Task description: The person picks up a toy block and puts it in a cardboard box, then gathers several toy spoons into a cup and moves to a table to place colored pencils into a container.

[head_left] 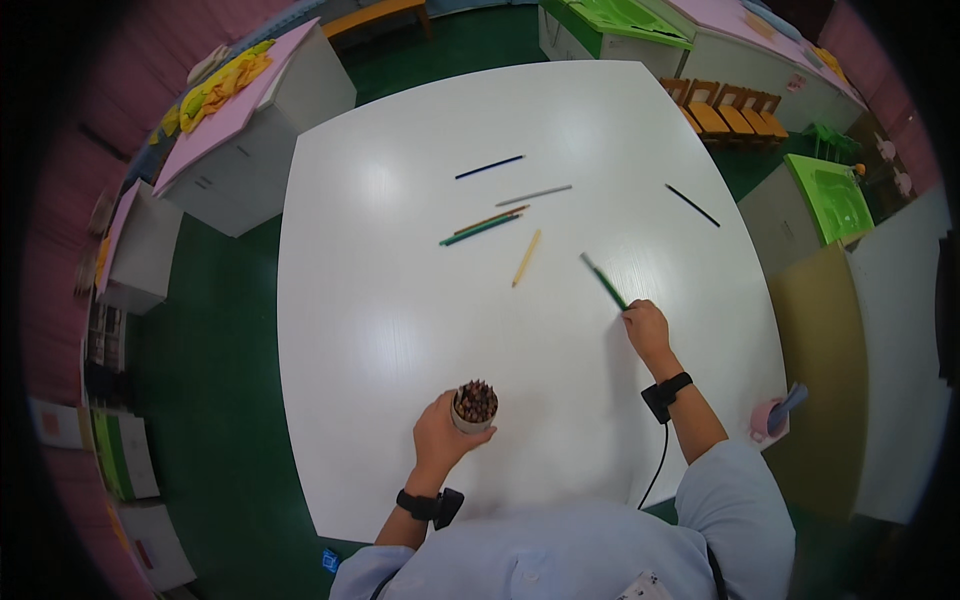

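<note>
My left hand [443, 435] is wrapped round a pale round cup [472, 424] packed with colored pencils [479, 397], points up. Out to the right, my right hand [646, 328] pinches the near end of a green colored pencil [606, 283]. Its far end looks grey; I cannot tell if a second pencil lies along it. Ahead lie a dark blue pencil [489, 167], a grey pencil [534, 195] and a yellow pencil [526, 258]. An orange-brown pencil [495, 218] rests close beside a green pencil [478, 231]. Far right is a black pencil [692, 205].
Everything lies on a large white table [380, 330]. A pink cup [768, 420] with blue-grey things in it stands by its right edge. Small wooden chairs [735, 112] line the far right. White cabinets [255, 150] stand left, with green floor between.
</note>
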`<state>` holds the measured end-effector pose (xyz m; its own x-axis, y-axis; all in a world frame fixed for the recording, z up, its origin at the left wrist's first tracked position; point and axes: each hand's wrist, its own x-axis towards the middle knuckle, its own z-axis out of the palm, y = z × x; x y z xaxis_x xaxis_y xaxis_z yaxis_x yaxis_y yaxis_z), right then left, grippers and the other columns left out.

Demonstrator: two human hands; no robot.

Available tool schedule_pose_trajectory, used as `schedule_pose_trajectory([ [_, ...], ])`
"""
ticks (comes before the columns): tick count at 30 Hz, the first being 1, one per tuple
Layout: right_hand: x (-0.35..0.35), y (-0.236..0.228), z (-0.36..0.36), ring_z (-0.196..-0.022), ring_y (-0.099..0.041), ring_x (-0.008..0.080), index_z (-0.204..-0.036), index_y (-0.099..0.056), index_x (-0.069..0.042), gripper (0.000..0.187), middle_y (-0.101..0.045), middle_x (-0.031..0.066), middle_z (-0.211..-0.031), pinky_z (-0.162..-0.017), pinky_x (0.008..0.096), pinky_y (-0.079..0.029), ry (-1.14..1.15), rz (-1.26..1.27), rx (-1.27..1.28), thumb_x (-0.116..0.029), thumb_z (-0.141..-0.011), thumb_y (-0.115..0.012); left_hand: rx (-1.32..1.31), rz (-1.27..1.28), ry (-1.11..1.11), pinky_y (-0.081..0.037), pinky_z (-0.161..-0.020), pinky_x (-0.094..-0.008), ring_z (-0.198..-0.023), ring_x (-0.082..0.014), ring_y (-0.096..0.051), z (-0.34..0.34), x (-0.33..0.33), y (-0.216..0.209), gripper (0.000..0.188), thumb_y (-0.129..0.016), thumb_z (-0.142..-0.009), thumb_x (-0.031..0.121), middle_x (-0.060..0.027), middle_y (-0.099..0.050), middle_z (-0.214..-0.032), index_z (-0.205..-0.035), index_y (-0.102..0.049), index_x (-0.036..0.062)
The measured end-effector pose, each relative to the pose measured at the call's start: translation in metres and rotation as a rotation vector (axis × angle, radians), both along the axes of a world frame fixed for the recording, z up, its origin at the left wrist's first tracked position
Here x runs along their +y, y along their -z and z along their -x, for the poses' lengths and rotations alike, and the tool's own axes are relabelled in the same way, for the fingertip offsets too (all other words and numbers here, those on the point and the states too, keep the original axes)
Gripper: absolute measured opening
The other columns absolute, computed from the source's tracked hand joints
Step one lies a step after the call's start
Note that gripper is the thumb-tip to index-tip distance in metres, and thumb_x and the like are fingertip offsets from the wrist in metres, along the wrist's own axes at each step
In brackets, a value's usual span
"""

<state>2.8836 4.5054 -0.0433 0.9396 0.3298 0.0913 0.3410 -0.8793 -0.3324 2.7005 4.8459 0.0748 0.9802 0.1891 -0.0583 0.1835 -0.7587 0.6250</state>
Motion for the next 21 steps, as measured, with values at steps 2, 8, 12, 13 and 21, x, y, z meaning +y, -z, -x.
schedule_pose_trajectory([
  [2, -0.002, -0.002, 0.029, -0.083, -0.061, 0.0265, -0.076, -0.067, -0.003, 0.009, -0.064, 0.0080, -0.082, -0.073, 0.0372, -0.051, -0.055, 0.005, 0.036, -0.002, -0.079, -0.059, -0.022, 0.022, -0.007, -0.055, -0.076, -0.0336, -0.087, -0.0231, -0.068, 0.007, 0.001, 0.005, 0.058, -0.087, -0.058, 0.027, -0.0077, -0.069, -0.096, -0.105, -0.061, 0.0083],
  [8, 0.012, -0.024, 0.107, -0.087, -0.060, 0.0306, -0.099, -0.061, -0.006, 0.031, -0.063, 0.0104, -0.088, -0.076, 0.0396, -0.050, -0.099, -0.012, 0.277, 0.008, -0.072, -0.062, -0.079, 0.129, -0.014, -0.056, -0.076, -0.0344, -0.090, -0.0220, -0.068, 0.033, 0.007, 0.006, 0.053, -0.087, -0.061, 0.026, -0.0082, -0.069, -0.098, -0.102, -0.058, 0.0071],
  [12, 0.011, -0.029, 0.136, -0.090, -0.059, 0.0311, -0.103, -0.060, -0.005, 0.034, -0.063, 0.0111, -0.089, -0.081, 0.0396, -0.049, -0.114, -0.031, 0.188, 0.008, -0.072, -0.062, -0.205, 0.229, -0.004, -0.056, -0.077, -0.0343, -0.090, -0.0233, -0.068, 0.055, 0.015, 0.023, 0.057, -0.087, -0.061, 0.027, -0.0078, -0.068, -0.097, -0.105, -0.057, 0.0088],
  [13, 0.016, -0.032, 0.143, -0.086, -0.061, 0.0290, -0.115, -0.050, -0.006, 0.046, -0.062, 0.0117, -0.089, -0.076, 0.0385, -0.051, 0.040, -0.183, 0.265, 0.008, -0.072, -0.064, -0.217, 0.231, -0.006, -0.056, -0.077, -0.0343, -0.090, -0.0233, -0.068, 0.058, 0.017, 0.027, 0.057, -0.087, -0.061, 0.027, -0.0078, -0.068, -0.097, -0.105, -0.057, 0.0088],
  [21, 0.064, -0.017, 0.173, -0.071, -0.066, 0.0280, -0.143, 0.013, -0.016, 0.111, -0.058, 0.0186, -0.092, -0.062, 0.0358, -0.061, 0.734, -1.225, 0.797, 0.013, -0.071, -0.066, -0.248, 0.303, -0.084, -0.056, -0.078, -0.0349, -0.092, -0.0230, -0.068, 0.105, 0.022, 0.035, 0.059, -0.087, -0.060, 0.028, -0.0088, -0.069, -0.098, -0.107, -0.057, 0.0086],
])
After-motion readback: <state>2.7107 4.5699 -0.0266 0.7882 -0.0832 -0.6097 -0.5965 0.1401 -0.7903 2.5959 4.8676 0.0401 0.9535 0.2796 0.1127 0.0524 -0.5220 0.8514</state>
